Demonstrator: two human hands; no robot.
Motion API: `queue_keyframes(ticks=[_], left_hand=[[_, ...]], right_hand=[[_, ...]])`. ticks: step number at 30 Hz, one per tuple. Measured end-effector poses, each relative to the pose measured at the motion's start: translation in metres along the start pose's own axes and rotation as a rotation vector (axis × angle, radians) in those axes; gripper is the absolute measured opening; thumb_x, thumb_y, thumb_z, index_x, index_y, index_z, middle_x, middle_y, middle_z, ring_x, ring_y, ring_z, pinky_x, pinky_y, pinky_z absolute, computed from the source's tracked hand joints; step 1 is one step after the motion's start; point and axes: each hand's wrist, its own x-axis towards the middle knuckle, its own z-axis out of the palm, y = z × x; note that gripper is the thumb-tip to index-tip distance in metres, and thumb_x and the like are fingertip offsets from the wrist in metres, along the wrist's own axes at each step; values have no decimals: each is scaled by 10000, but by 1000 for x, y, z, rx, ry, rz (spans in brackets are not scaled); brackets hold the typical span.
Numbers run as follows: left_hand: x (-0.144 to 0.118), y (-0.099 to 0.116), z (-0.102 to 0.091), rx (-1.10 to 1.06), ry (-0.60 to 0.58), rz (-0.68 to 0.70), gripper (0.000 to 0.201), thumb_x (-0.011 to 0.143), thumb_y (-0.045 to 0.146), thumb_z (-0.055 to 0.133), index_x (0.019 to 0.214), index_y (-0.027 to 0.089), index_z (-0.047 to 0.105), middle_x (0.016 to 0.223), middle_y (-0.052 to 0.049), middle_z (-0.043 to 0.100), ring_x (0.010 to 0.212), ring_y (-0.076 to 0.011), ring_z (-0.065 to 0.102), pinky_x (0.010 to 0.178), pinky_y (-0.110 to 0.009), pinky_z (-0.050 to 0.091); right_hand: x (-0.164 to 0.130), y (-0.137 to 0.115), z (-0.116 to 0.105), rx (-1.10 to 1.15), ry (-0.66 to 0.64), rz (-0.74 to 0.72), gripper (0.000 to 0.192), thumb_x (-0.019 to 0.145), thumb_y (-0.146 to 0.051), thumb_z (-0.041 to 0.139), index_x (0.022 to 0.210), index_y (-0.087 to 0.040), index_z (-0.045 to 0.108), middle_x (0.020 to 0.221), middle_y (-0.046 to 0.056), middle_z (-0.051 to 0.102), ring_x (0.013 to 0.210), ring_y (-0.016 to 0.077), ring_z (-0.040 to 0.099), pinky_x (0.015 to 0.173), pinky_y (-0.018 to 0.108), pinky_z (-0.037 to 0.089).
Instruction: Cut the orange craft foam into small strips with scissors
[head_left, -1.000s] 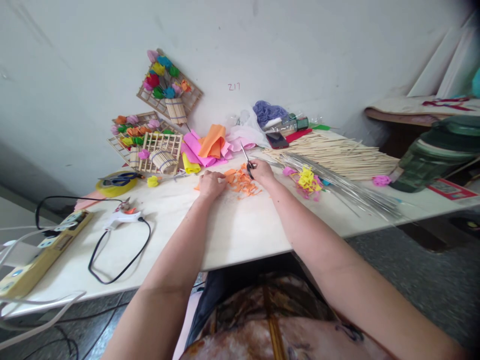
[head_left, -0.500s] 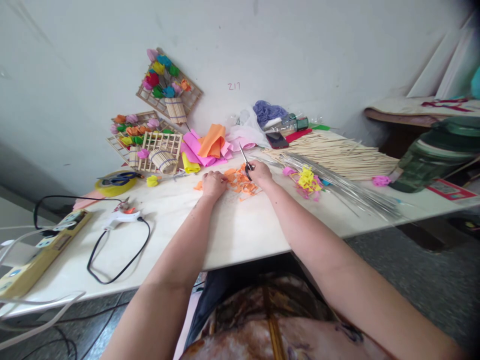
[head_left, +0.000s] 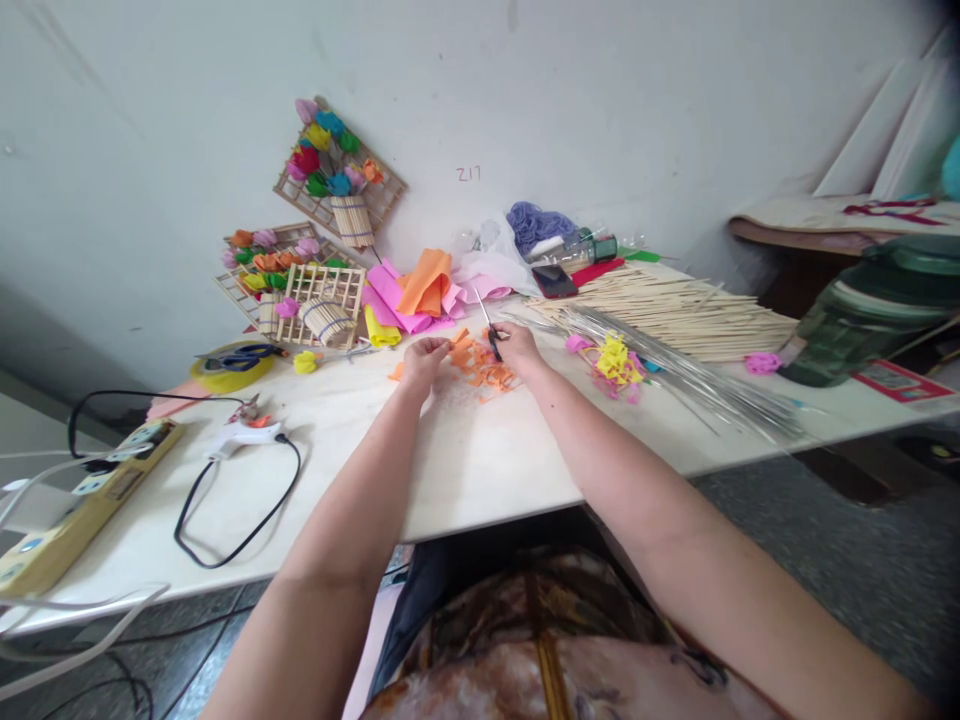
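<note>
My right hand (head_left: 517,347) is closed round the dark handles of a pair of scissors (head_left: 484,310), whose blades point up and away from me. Just left of it, my left hand (head_left: 424,359) pinches a small piece of orange crepe paper (head_left: 459,340) between thumb and fingers. Between and below the hands lies a loose pile of orange paper scraps (head_left: 491,376) on the white table (head_left: 480,470). Beyond the hands are folded sheets of orange paper (head_left: 426,283), pink paper (head_left: 394,298) and yellow paper (head_left: 381,328).
Bamboo sticks (head_left: 675,310), metal wires (head_left: 675,375) and yellow paper pieces (head_left: 616,358) lie right, near a green bottle (head_left: 855,315). At left are a glue gun (head_left: 251,432), a power strip (head_left: 90,505), tape (head_left: 231,372) and paper-flower frames (head_left: 337,180). A phone (head_left: 555,281) lies behind.
My left hand has risen off the scraps and now pinches an orange piece. The scissors in my right hand have shifted slightly left.
</note>
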Motion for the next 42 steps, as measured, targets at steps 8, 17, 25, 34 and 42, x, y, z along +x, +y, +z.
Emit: queue_keyframes(ticks=[8, 17, 25, 34, 42], left_hand=[[-11, 7, 4, -178, -208, -81, 186, 638, 310, 780, 733, 172, 697, 744, -22, 695, 665, -112, 594, 576, -217, 351], [-19, 21, 5, -298, -296, -223, 205, 672, 208, 766, 843, 136, 679, 724, -47, 700, 629, -124, 633, 512, -202, 408], [-18, 13, 10, -253, -240, -131, 156, 653, 202, 800, 714, 121, 681, 621, -43, 692, 467, -84, 561, 490, -198, 419], [-12, 3, 19, 405, 65, 338, 101, 735, 160, 706, 756, 212, 789, 814, -77, 783, 879, -279, 734, 894, -366, 518], [-20, 5, 24, 476, -13, 417, 275, 738, 163, 644, 978, 184, 776, 925, -111, 782, 898, -269, 733, 925, -383, 520]], right_hand=[[-12, -16, 1, 254, 11, 60, 317, 643, -110, 704, 936, -179, 606, 612, -67, 601, 477, 76, 548, 425, 166, 344], [-5, -9, 3, 279, 35, -29, 314, 594, -93, 631, 892, -184, 591, 498, -127, 509, 453, 71, 492, 491, 185, 385], [-8, -7, 4, 240, -67, -94, 300, 617, -137, 682, 901, -187, 599, 545, -110, 533, 477, 71, 507, 497, 187, 397], [-12, -11, 6, 257, 57, 84, 270, 706, -232, 720, 944, -185, 602, 642, -27, 639, 507, 106, 589, 426, 171, 359], [-10, -10, 5, 239, 46, 31, 342, 606, -57, 638, 922, -186, 605, 555, -106, 548, 476, 67, 500, 502, 178, 409]])
